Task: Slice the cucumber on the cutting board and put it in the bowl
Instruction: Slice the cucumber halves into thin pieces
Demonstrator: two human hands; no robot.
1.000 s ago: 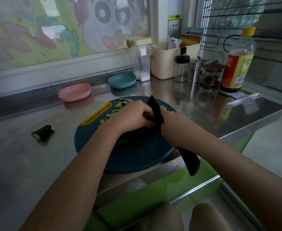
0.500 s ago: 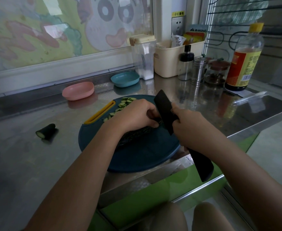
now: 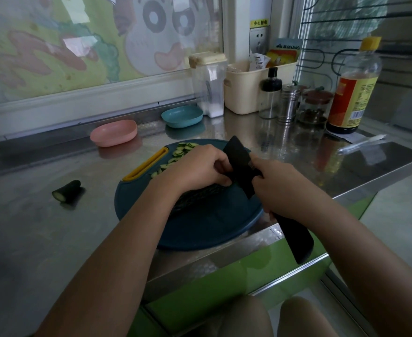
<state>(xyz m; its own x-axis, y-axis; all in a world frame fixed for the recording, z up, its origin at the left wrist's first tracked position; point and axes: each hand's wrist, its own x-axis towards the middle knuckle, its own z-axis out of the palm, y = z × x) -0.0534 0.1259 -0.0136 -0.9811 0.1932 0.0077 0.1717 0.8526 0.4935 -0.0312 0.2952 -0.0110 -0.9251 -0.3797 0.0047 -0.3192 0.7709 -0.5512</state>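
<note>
A round dark-blue cutting board (image 3: 207, 229) with a yellow handle slot lies at the counter's front edge. On it lies a dark cucumber (image 3: 200, 197), mostly hidden under my left hand (image 3: 197, 169), which holds it down with curled fingers. My right hand (image 3: 280, 188) grips a black knife (image 3: 240, 164), its blade against my left fingers at the cucumber's far end. Several thin cucumber slices (image 3: 178, 154) lie at the board's far side. A pink bowl (image 3: 113, 132) and a teal bowl (image 3: 182, 116) sit behind the board.
A cut cucumber end (image 3: 66, 190) lies on the steel counter left of the board. At the back right stand a salt container (image 3: 210, 83), a cream bin (image 3: 248, 86), shakers, a jar and a sauce bottle (image 3: 353, 88). The counter edge runs just under the board.
The knife blade has stayed at the cucumber's far end, rising and falling slightly in slicing strokes. The view has shifted a little; both hands keep their hold.
</note>
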